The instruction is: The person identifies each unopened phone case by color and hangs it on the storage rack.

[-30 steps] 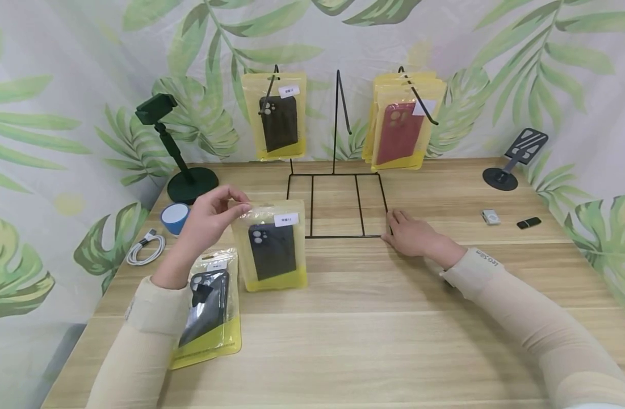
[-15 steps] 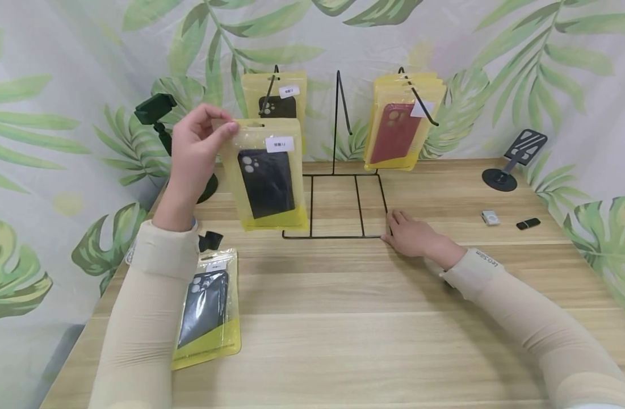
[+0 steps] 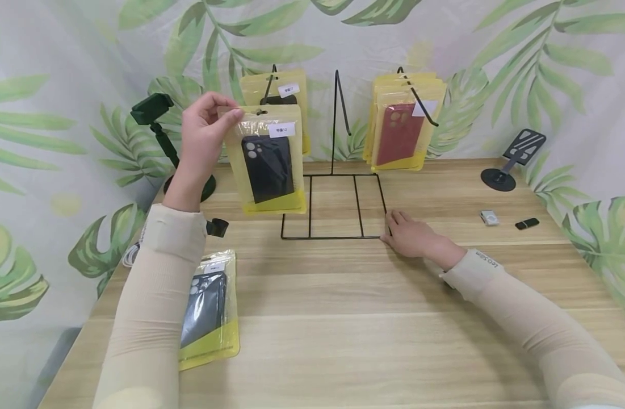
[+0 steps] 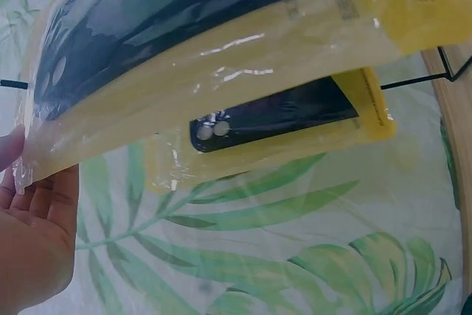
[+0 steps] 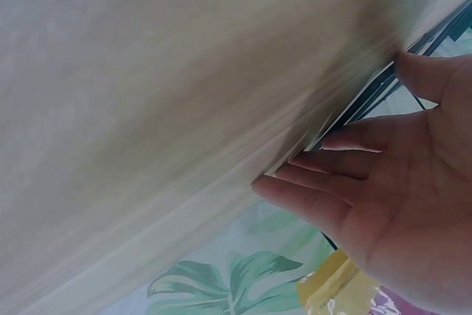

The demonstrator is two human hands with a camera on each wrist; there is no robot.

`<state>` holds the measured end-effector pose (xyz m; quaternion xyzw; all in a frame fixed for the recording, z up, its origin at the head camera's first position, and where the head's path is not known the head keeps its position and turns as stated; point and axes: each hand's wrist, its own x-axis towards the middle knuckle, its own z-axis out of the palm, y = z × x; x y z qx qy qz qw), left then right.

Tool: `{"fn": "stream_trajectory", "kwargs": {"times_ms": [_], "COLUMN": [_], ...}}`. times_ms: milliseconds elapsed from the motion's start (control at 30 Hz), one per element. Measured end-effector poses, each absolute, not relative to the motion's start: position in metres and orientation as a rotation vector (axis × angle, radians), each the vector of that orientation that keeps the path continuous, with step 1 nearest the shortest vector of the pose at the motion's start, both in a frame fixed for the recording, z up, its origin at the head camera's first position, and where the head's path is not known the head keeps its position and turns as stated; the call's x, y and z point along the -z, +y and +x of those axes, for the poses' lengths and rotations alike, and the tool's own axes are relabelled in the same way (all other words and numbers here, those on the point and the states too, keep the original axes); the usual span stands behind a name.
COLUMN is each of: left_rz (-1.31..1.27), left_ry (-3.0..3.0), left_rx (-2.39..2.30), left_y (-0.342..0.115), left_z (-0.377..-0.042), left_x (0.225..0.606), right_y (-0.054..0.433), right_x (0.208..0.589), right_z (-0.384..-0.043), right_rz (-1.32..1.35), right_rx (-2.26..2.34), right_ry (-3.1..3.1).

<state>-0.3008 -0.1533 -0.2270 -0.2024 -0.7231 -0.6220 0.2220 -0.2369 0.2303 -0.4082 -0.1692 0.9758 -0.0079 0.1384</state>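
Observation:
My left hand (image 3: 204, 136) pinches the top left corner of a yellow clear-front bag holding a black phone case (image 3: 268, 170). The bag hangs upright off the table, its punched hole right at the tip of the rack's left hook (image 3: 268, 90). Behind it, another bagged phone case (image 4: 273, 116) hangs on that hook, partly hidden in the head view. My right hand (image 3: 411, 234) rests at the front right corner of the black wire display rack (image 3: 335, 238), fingers extended, fingertips on the table and thumb at the wire.
Several yellow bags with a red phone case (image 3: 400, 133) in front hang on the right hook; the middle hook (image 3: 343, 105) is bare. More bagged black cases (image 3: 207, 309) lie front left. A green stand (image 3: 154, 108), phone holder (image 3: 501, 179), small silver clip device (image 3: 489, 217) and black stick (image 3: 527, 224) surround the rack.
My left hand has raised the bagged phone case from low over the table to the tip of the left hook. My right hand has stayed at the rack's corner.

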Motion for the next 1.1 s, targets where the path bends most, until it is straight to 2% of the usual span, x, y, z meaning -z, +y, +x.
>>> {"fn": "stream_trajectory", "kwargs": {"times_ms": [533,1100], "left_rz": [-0.38,-0.197], "left_ry": [-2.166,-2.359], "left_rx": [1.634,1.478], "left_y": [-0.139,-0.129], "left_z": [-0.355,-0.385], "left_x": [0.226,0.217], "right_y": [0.233,0.232], "right_x": [0.41,0.411], "right_z": [-0.238,-0.238], "right_rz": [-0.505,-0.503], "right_rx": [0.013,0.007], "right_ry": [2.832,2.837]}}
